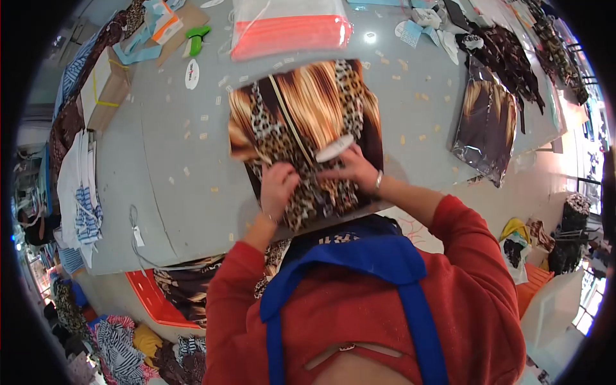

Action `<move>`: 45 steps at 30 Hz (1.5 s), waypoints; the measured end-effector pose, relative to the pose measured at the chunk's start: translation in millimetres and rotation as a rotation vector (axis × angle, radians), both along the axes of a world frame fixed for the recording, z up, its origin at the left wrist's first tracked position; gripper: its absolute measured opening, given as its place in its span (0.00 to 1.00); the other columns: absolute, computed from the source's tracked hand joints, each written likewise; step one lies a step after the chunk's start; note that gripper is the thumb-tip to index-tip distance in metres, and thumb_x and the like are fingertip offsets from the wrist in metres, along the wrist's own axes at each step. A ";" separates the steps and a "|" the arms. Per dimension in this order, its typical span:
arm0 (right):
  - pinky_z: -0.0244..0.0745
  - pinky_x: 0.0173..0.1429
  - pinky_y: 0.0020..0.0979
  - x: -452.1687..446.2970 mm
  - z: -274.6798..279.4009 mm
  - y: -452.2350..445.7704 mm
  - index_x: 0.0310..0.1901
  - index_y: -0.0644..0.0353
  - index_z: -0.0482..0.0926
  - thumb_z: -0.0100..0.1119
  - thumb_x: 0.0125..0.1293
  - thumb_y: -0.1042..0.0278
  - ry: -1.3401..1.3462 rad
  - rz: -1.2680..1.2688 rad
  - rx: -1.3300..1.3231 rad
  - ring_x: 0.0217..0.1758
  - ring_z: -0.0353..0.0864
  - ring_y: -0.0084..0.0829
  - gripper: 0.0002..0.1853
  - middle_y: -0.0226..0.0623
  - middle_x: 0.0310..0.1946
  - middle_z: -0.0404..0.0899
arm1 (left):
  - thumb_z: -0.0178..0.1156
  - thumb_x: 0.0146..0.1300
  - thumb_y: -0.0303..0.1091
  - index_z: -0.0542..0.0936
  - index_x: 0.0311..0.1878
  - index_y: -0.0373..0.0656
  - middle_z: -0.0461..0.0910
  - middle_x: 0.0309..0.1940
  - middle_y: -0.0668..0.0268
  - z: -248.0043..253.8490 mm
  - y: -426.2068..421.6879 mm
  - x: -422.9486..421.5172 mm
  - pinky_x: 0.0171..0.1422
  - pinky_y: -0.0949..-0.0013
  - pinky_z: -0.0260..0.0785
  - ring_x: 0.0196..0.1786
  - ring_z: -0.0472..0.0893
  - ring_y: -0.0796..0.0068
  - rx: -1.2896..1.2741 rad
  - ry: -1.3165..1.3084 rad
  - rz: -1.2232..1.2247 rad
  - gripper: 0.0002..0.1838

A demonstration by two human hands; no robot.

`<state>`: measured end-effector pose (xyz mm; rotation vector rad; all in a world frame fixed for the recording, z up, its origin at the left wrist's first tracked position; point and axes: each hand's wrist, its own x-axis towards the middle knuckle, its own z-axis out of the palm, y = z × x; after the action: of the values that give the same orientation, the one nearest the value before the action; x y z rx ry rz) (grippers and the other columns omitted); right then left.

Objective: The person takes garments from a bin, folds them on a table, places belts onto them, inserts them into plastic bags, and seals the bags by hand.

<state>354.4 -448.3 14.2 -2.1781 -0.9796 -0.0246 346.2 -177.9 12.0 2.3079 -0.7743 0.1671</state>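
Observation:
A folded garment (308, 102) with brown streaks and leopard print lies on the grey table in front of me. A dark strip with a pale edge runs down its front. My left hand (279, 187) is closed on the ruffled leopard fabric at the near left part of the garment. On the near right, my right hand (356, 170) has its fingers bent into the same bunched fabric. Against the right hand's upper side rests a white oval tag (335, 149). The fingertips of both hands are partly hidden in the folds.
Clear plastic bags with an orange-red band (292, 32) lie at the far edge. A green-handled tool (196, 40) and a second oval tag (192, 74) are at left. A bagged garment (486, 122) lies right. A red crate (151, 298) with clothes stands below the table.

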 end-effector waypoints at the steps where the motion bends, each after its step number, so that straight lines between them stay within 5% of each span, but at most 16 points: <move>1: 0.56 0.66 0.47 10.9 4.3 2.7 0.52 0.31 0.82 0.50 0.59 0.72 -0.072 -0.042 -0.048 0.57 0.70 0.38 0.23 0.34 0.48 0.73 | 0.57 0.52 0.28 0.74 0.37 0.48 0.74 0.42 0.62 0.2 2.5 14.7 0.66 0.39 0.56 0.51 0.75 0.58 0.020 -0.062 0.005 0.08; 4: 0.56 0.67 0.49 28.4 10.1 -0.1 0.53 0.33 0.81 0.57 0.46 0.80 -0.164 -0.033 -0.105 0.57 0.70 0.39 0.32 0.33 0.45 0.72 | 0.56 0.53 0.27 0.73 0.39 0.44 0.74 0.44 0.60 15.5 12.0 39.9 0.67 0.44 0.58 0.53 0.73 0.54 0.013 -0.231 -0.051 0.09; 5: 0.53 0.70 0.49 26.3 23.0 -5.1 0.57 0.36 0.79 0.54 0.45 0.82 -0.127 0.014 -0.193 0.62 0.67 0.42 0.35 0.37 0.55 0.71 | 0.56 0.50 0.23 0.74 0.41 0.43 0.74 0.49 0.57 22.5 17.8 38.0 0.69 0.44 0.57 0.58 0.71 0.52 -0.002 -0.171 -0.100 0.13; 9: 0.49 0.72 0.50 -3.3 22.5 -22.2 0.61 0.37 0.74 0.58 0.36 0.81 0.003 -0.053 -0.214 0.70 0.59 0.45 0.43 0.40 0.66 0.63 | 0.53 0.41 0.16 0.76 0.46 0.42 0.69 0.60 0.53 46.9 31.3 4.0 0.73 0.43 0.51 0.67 0.65 0.48 0.170 -0.080 -0.193 0.24; 13: 0.47 0.73 0.48 -19.9 8.8 -36.6 0.63 0.44 0.72 0.58 0.35 0.70 0.170 -0.181 -0.061 0.71 0.57 0.46 0.42 0.43 0.67 0.63 | 0.53 0.43 0.19 0.78 0.46 0.42 0.74 0.56 0.55 80.6 27.3 -13.2 0.70 0.46 0.56 0.64 0.69 0.53 0.234 0.045 -0.167 0.22; 16: 0.53 0.71 0.42 -10.6 18.3 -36.1 0.64 0.51 0.71 0.57 0.42 0.67 0.337 -0.247 -0.106 0.68 0.63 0.41 0.39 0.41 0.64 0.68 | 0.54 0.46 0.21 0.79 0.44 0.41 0.77 0.52 0.57 103.3 26.3 14.2 0.66 0.51 0.60 0.59 0.73 0.55 0.192 0.095 -0.168 0.18; 20: 0.62 0.66 0.34 13.1 60.7 -43.0 0.62 0.62 0.72 0.56 0.53 0.59 1.182 -0.186 0.407 0.59 0.74 0.32 0.32 0.38 0.54 0.77 | 0.57 0.52 0.25 0.80 0.41 0.41 0.79 0.48 0.59 139.2 -23.5 50.7 0.62 0.55 0.63 0.54 0.75 0.56 0.083 -0.133 -0.079 0.11; 23: 0.72 0.52 0.29 34.5 23.2 -36.9 0.58 0.66 0.74 0.51 0.66 0.46 1.198 -0.317 0.720 0.47 0.82 0.29 0.31 0.39 0.40 0.84 | 0.59 0.59 0.34 0.80 0.43 0.41 0.77 0.51 0.58 143.6 -58.2 72.9 0.66 0.48 0.58 0.58 0.73 0.55 0.136 -0.244 -0.081 0.11; 24: 0.75 0.45 0.25 34.6 60.7 -33.5 0.52 0.65 0.80 0.53 0.66 0.43 1.281 -0.439 0.661 0.42 0.84 0.29 0.29 0.40 0.38 0.84 | 0.59 0.59 0.35 0.80 0.43 0.41 0.76 0.52 0.58 142.0 -67.1 77.9 0.66 0.47 0.57 0.59 0.72 0.55 0.146 -0.266 -0.081 0.12; 26: 0.75 0.49 0.26 46.0 35.7 -28.8 0.46 0.66 0.83 0.55 0.64 0.40 1.186 -0.504 0.503 0.42 0.83 0.28 0.30 0.39 0.38 0.85 | 0.58 0.62 0.40 0.79 0.47 0.41 0.72 0.57 0.56 138.6 -83.0 85.1 0.67 0.41 0.53 0.62 0.68 0.53 0.185 -0.288 -0.089 0.15; 30: 0.75 0.43 0.26 50.2 34.9 -8.6 0.36 0.63 0.86 0.68 0.56 0.52 0.938 -0.679 0.419 0.34 0.80 0.22 0.19 0.33 0.30 0.84 | 0.58 0.64 0.42 0.75 0.56 0.43 0.68 0.62 0.54 128.9 -104.5 94.2 0.71 0.38 0.45 0.67 0.64 0.52 0.203 -0.333 -0.042 0.20; 32: 0.74 0.42 0.29 50.8 62.0 -1.2 0.35 0.51 0.87 0.70 0.51 0.51 0.772 -0.792 0.318 0.35 0.83 0.32 0.15 0.34 0.32 0.86 | 0.57 0.64 0.42 0.73 0.59 0.43 0.67 0.63 0.54 125.3 -107.9 95.2 0.72 0.38 0.41 0.68 0.63 0.53 0.173 -0.325 0.015 0.22; 35: 0.76 0.41 0.31 70.4 60.9 9.8 0.35 0.62 0.85 0.64 0.54 0.64 0.457 -0.532 0.547 0.33 0.82 0.33 0.11 0.41 0.30 0.83 | 0.51 0.67 0.46 0.71 0.62 0.44 0.62 0.67 0.55 114.4 -107.4 99.7 0.74 0.40 0.32 0.71 0.59 0.54 0.079 -0.355 0.062 0.25; 38: 0.77 0.38 0.34 99.6 58.3 21.3 0.36 0.62 0.84 0.62 0.53 0.67 0.645 -0.428 0.238 0.29 0.82 0.37 0.11 0.45 0.27 0.82 | 0.40 0.71 0.52 0.67 0.67 0.46 0.58 0.70 0.54 98.4 -110.9 108.2 0.73 0.38 0.23 0.74 0.55 0.55 0.165 -0.320 0.079 0.28; 41: 0.78 0.37 0.35 125.2 20.6 31.6 0.35 0.63 0.84 0.57 0.55 0.69 0.488 -0.451 -0.006 0.28 0.84 0.37 0.10 0.46 0.25 0.82 | 0.29 0.72 0.58 0.63 0.71 0.51 0.53 0.74 0.55 56.7 -109.8 122.3 0.70 0.32 0.17 0.77 0.50 0.55 0.340 -0.187 0.125 0.32; 45: 0.79 0.32 0.32 118.6 27.2 8.8 0.37 0.61 0.83 0.53 0.57 0.72 0.984 -0.432 0.126 0.26 0.85 0.32 0.10 0.41 0.23 0.83 | 0.24 0.69 0.66 0.61 0.72 0.57 0.48 0.76 0.58 21.9 -110.0 128.1 0.66 0.26 0.14 0.78 0.46 0.57 0.467 -0.108 0.162 0.37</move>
<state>473.0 -439.6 41.4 -1.8710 0.0483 0.6893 474.3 -287.9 33.9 2.8269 -0.7385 0.2010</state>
